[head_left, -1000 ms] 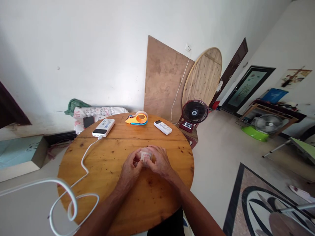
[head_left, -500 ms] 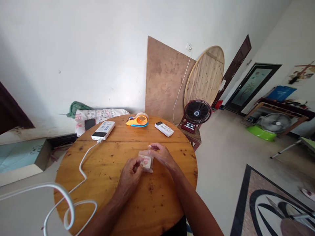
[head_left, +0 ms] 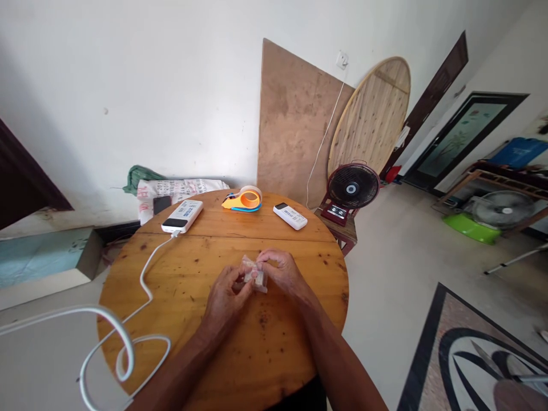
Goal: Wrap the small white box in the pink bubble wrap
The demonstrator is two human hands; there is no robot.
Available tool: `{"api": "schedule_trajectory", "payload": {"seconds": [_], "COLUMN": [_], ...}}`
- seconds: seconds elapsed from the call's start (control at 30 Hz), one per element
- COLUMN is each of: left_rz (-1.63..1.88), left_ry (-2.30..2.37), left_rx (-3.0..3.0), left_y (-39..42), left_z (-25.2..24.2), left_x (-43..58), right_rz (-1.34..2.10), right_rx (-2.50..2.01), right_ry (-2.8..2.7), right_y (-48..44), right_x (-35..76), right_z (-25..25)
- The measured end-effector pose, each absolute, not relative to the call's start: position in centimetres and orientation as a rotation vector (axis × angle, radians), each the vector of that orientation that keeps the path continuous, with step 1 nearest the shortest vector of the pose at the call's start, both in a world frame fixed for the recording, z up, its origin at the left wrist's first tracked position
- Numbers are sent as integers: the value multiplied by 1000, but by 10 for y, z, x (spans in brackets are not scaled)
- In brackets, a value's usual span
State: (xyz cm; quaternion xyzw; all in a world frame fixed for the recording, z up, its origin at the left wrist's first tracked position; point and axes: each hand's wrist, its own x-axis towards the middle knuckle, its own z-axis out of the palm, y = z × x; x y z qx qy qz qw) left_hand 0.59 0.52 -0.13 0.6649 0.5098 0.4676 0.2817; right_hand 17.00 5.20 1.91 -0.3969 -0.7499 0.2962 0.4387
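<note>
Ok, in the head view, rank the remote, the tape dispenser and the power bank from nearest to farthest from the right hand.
From the right hand:
1. Remote, just beyond it, slightly right.
2. Tape dispenser, at the far edge, slightly left.
3. Power bank, far left, cable plugged in.

Bright, even daylight fills the frame; soft glare washes the white wall [head_left: 171, 85] at the upper centre. Shadows are faint. Wide-angle distortion bends the edges, and the lower right corner blurs.

head cam | looks forward-down | close over round table [head_left: 180, 297] | single view
</note>
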Motion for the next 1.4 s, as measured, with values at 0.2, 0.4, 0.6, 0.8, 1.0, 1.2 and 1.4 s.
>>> {"api": "schedule_trajectory", "payload": {"seconds": [0.2,0.4,0.6,0.8,1.0,1.2,1.4], "left_rz": [1249,1250,1279,1272,1264,1245,1247], "left_ry": [1378,1365,1311,1307,1310,1319,1344], "left_rx": [1841,1776,1883,1890,1844,1839,1833], "left_y": [9,11,10,11,11,9,8], "left_z": [-11,-16,-15,-19,-18,-14,-11], "left_x": [5,4,5,4,4,4,4], "right_rz": [503,360,305,423,547,770,1061], "right_rx": [-983,-936,-924,-940,-1089,-1201,-1234], "right_ry": [-2136,-2251,-2267,-2157,-1897,-1925,-1759], "right_y": [42,41,44,38,46,47,45], "right_x": [175,180,182,180,179,172,167], "right_z": [23,23,21,26,23,15,13]}}
